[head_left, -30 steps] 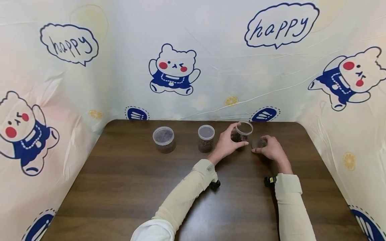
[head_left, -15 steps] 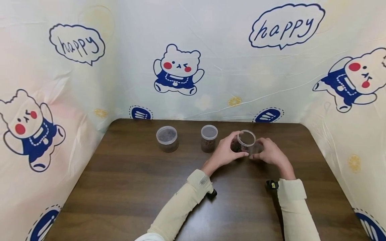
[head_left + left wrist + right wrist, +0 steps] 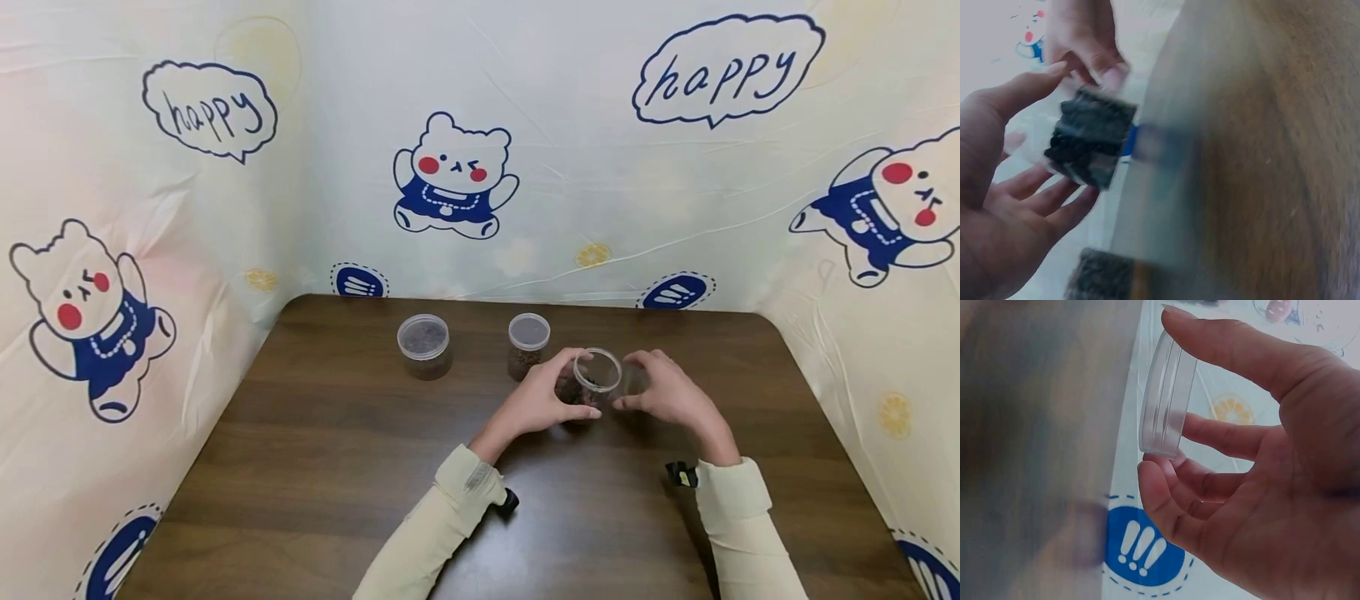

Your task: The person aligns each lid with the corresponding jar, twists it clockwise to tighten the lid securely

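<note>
My left hand (image 3: 536, 400) grips a clear plastic jar (image 3: 597, 387) without a lid, its fingers and thumb curled round the sides. Dark, chunky pieces fill the lower part of the jar (image 3: 1090, 139) in the left wrist view, where it is blurred. Close on the right, my right hand (image 3: 671, 396) holds a clear round screw lid (image 3: 1167, 394) by its edge, between thumb and fingers. The lid stands roughly on edge beside the jar, apart from it. In the head view the lid is faint and partly hidden by the fingers.
A narrow lidded jar (image 3: 528, 343) with brown contents stands just left of the left hand. Farther left is a wider lidded jar (image 3: 424, 354) with dark contents. The brown wooden table (image 3: 315, 467) meets a printed cloth wall (image 3: 570, 167) at the back.
My left hand has brought the open jar toward me and a little left. The right hand, with the lid, has come slightly toward me too. The head view has shifted a little.
</note>
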The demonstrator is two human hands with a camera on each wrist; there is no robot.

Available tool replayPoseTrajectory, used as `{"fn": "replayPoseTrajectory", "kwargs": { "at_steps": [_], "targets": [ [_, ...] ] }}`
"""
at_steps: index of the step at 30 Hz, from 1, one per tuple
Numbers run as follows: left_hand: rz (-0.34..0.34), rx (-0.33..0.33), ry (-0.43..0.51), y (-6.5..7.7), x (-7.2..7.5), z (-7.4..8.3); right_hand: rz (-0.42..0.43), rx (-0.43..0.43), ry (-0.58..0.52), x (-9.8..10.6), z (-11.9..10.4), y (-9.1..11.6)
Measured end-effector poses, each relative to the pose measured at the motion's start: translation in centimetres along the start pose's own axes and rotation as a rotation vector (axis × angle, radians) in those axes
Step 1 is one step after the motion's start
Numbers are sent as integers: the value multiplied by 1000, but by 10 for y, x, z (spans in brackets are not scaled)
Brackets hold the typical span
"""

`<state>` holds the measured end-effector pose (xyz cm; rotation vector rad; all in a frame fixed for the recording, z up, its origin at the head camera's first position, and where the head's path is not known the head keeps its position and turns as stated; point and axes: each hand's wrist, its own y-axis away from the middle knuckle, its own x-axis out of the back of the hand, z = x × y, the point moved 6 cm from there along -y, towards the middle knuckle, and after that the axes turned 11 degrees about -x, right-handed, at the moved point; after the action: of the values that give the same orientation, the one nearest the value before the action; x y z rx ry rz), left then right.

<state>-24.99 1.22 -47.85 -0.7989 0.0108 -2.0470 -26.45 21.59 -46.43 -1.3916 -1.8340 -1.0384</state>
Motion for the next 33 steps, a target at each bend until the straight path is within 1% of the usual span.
{"fn": "replayPoseTrajectory", "kwargs": {
  "at_steps": [4,6,11,13,17,20,23,30,33],
  "targets": [
    [-59,13,15,15,9,1,-19,20,20,-12,-7,4],
    [-65,23,41,24,15,0,-33,34,32,-19,-12,6],
    [-48,41,81,41,26,-4,-67,57,53,-34,-22,13],
    [-50,44,89,47,28,-5,-75,64,57,-38,-26,15],
    [-73,44,142,56,30,-7,-93,74,62,-48,-32,19],
    [-96,48,194,62,31,-9,-101,71,63,-52,-36,22],
    [-104,46,226,65,33,-11,-100,77,66,-55,-39,25],
    [-87,51,245,71,42,-18,-105,131,82,-68,-50,31],
    [-86,44,249,73,43,-21,-94,133,82,-70,-51,32]
  ]
}}
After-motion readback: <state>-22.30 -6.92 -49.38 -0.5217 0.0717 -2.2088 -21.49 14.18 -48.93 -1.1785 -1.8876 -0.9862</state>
